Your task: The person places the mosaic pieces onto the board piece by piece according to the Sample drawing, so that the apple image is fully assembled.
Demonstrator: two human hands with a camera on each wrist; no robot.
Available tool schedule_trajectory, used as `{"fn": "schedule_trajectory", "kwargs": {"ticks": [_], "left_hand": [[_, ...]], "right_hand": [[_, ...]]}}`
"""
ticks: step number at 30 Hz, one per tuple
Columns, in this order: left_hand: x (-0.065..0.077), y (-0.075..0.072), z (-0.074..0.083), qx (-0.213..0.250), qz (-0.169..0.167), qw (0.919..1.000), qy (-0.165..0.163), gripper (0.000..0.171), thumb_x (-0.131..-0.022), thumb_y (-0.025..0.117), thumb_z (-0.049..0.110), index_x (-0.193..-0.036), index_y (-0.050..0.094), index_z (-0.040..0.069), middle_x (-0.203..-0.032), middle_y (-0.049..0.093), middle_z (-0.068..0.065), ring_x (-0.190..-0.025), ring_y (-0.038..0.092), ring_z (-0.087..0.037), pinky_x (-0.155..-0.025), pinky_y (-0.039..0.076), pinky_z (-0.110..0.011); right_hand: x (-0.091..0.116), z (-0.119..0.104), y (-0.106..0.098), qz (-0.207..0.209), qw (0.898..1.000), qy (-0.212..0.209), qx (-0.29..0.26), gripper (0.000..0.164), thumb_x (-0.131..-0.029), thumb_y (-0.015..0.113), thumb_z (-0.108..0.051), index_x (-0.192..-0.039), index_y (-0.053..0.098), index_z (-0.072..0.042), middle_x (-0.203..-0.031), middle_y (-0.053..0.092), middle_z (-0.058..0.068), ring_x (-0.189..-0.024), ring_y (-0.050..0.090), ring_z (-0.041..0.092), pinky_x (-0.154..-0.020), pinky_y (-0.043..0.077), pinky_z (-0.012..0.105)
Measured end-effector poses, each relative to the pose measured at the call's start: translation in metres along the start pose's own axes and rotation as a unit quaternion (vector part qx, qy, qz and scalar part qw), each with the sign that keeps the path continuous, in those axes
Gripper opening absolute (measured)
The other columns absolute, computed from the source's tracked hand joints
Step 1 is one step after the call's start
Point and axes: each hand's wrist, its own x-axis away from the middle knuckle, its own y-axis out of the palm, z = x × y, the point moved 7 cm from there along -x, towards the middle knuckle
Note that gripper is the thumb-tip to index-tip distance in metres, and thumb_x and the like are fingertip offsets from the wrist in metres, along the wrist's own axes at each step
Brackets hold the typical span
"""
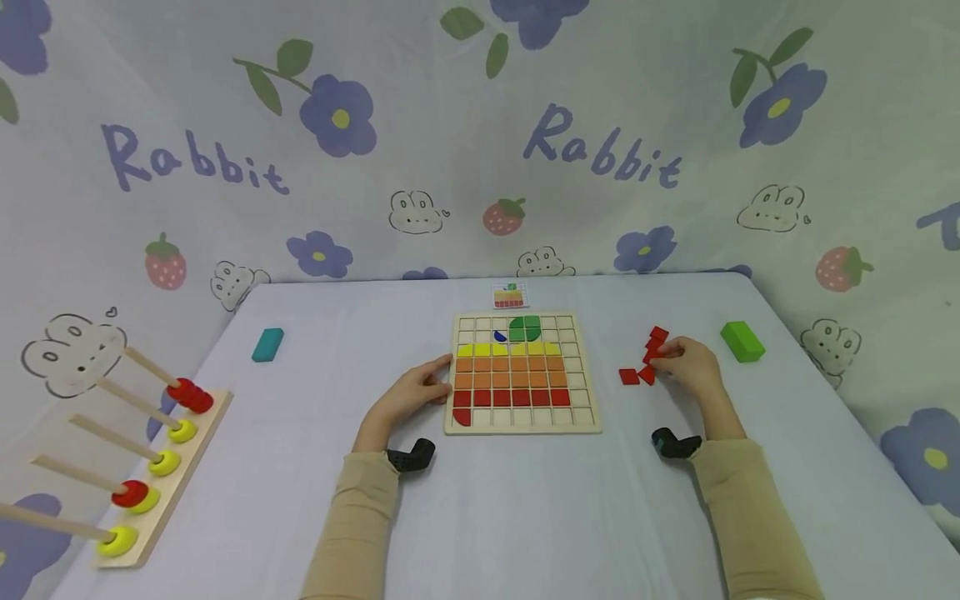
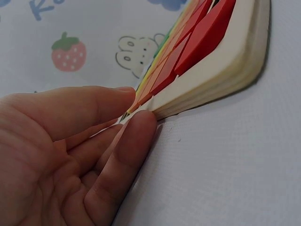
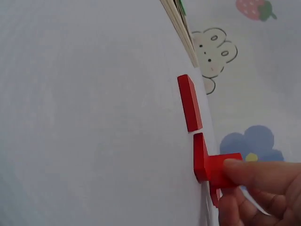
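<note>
My left hand [image 1: 411, 393] touches the left edge of a wooden grid board [image 1: 585, 408] with thumb and finger. In the left wrist view, fingertips [image 2: 141, 120] press at the board's pale edge, beside a curved red piece [image 2: 207, 40]. The board carries rows of red, orange and yellow tiles, with green pieces [image 1: 525, 327] and a small blue piece [image 1: 500, 336] above. My right hand [image 1: 692, 367] pinches a red square tile [image 3: 218, 167]. Other loose red tiles [image 1: 628, 377] lie close around its fingertips, and the held tile partly covers one in the right wrist view.
A small picture card [image 1: 511, 294] lies behind the board. A teal block [image 1: 267, 344] is at the back left, a green block [image 1: 742, 342] at the right. On the left stands a wooden peg stand [image 1: 180, 492] with red and yellow rings. Patterned cloth [image 1: 450, 150] hangs behind.
</note>
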Motion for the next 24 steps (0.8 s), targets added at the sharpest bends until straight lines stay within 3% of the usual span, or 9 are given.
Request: {"fn": "schedule_trajectory", "kwargs": {"ticks": [3,6,10,14,24], "left_hand": [[-0.003,0.001,-0.005,-0.003,0.001,1.0000,-0.002,0.060,-0.089,0.059,0.016,-0.143,0.034,0.009,-0.081,0.057,-0.008,-0.073,0.053,-0.016,-0.070,0.041,-0.028],[-0.006,0.001,-0.011,-0.001,0.004,1.0000,-0.003,0.060,-0.089,0.061,0.019,-0.143,0.036,0.012,-0.081,0.057,-0.007,-0.072,0.053,-0.015,-0.070,0.041,-0.027],[-0.007,0.001,-0.012,0.005,0.004,1.0000,-0.005,0.060,-0.089,0.061,0.019,-0.143,0.036,0.013,-0.082,0.058,-0.008,-0.072,0.053,-0.015,-0.071,0.041,-0.028],[-0.006,0.002,-0.012,0.008,0.003,0.9999,-0.009,0.060,-0.089,0.061,0.019,-0.143,0.036,0.013,-0.083,0.059,-0.008,-0.073,0.054,-0.015,-0.073,0.041,-0.028],[-0.004,0.000,-0.010,-0.001,0.011,0.9996,-0.025,0.060,-0.089,0.060,0.022,-0.144,0.036,0.017,-0.085,0.059,-0.007,-0.075,0.054,-0.015,-0.074,0.042,-0.028]], "right_hand": [[0.002,-0.005,0.005,-0.021,0.994,0.009,-0.104,0.034,-0.087,0.064,-0.023,-0.111,0.054,-0.001,-0.089,0.059,-0.003,-0.078,0.056,0.008,-0.068,0.045,0.023],[0.005,-0.017,0.015,-0.061,0.975,0.025,-0.212,0.029,-0.086,0.066,-0.025,-0.108,0.056,-0.008,-0.087,0.056,-0.012,-0.075,0.056,0.002,-0.071,0.046,0.019],[0.011,-0.037,0.034,-0.119,0.948,0.035,-0.293,0.018,-0.086,0.066,-0.022,-0.101,0.058,-0.014,-0.087,0.058,-0.009,-0.078,0.057,0.008,-0.070,0.047,0.019],[0.018,-0.057,0.057,-0.161,0.933,0.040,-0.321,0.011,-0.087,0.065,-0.018,-0.097,0.060,-0.016,-0.084,0.061,-0.008,-0.076,0.058,0.010,-0.068,0.047,0.021],[0.044,-0.107,0.133,-0.245,0.932,0.017,-0.266,0.030,-0.087,0.064,-0.014,-0.111,0.060,0.003,-0.092,0.062,0.003,-0.075,0.060,0.013,-0.073,0.050,0.024]]}}
